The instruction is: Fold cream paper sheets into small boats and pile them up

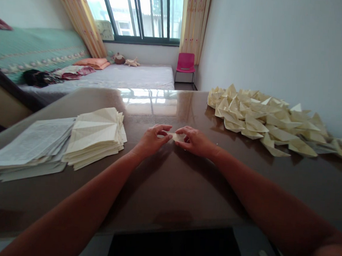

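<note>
A small piece of folded cream paper [177, 137] is between my hands, low over the brown table. My right hand [194, 140] grips its right side, thumb in front and fingers behind. At the left end, my left hand [154, 139] has its thumb and a finger closed at the paper's edge, while the index finger arches above. The paper's exact folded shape is partly hidden by my fingers. To the left lies a stack of creased cream sheets [96, 132]. A large heap of folded paper boats [254, 114] spreads over the right side.
Grey printed sheets [38, 140] lie left of the cream stack, partly under it. The glossy table [155, 181] has its near edge below my forearms. Beyond stand a bed [145, 74] and a pink chair [186, 62]; a wall [282, 46] rises on the right.
</note>
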{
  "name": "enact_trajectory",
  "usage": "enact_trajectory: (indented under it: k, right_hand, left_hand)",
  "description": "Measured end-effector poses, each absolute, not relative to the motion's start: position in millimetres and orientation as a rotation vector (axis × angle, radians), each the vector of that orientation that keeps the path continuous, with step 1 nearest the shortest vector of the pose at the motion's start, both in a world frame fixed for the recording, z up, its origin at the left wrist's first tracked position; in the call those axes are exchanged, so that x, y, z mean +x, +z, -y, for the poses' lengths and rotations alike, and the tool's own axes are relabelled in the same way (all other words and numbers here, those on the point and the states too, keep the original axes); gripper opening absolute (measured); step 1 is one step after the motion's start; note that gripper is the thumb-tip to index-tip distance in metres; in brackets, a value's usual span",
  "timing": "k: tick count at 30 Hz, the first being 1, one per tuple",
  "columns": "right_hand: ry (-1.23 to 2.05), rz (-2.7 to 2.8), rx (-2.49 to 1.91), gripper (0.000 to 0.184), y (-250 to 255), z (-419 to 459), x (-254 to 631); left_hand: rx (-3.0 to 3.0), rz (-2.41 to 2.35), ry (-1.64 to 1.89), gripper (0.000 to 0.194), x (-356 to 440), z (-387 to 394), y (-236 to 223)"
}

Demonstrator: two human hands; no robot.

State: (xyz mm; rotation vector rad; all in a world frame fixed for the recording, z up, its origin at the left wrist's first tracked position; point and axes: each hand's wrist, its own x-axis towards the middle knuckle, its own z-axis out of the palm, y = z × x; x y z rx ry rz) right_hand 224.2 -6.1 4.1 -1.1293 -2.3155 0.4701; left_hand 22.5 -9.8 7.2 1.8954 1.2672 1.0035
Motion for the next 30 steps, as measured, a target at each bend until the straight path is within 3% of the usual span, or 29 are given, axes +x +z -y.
enact_trajectory:
  k: [7,13,20,30]
  right_hand:
    - [0.568,2.225,-1.101,0.037,-1.9,7.7,216.0]
    - [0.334,2.412,-1.026,0.031,2.8,7.6,218.9]
    - [0.574,2.43,-1.101,0.027,11.6,10.3,219.5]
    - [0.673,2.333,-1.107,0.032,13.6,13.0,217.6]
  left_hand:
    - [1.874,-1.202,0.889,0.045,23.9,12.5,3.6]
    - [1.806,-1.126,0.927,0.051,25.5,12.7,3.5]
    - [1.742,-1.001,0.952,0.054,27.1,13.8,4.0]
    - [1.624,-0.962,1.003,0.061,34.3,21.5,6.1]
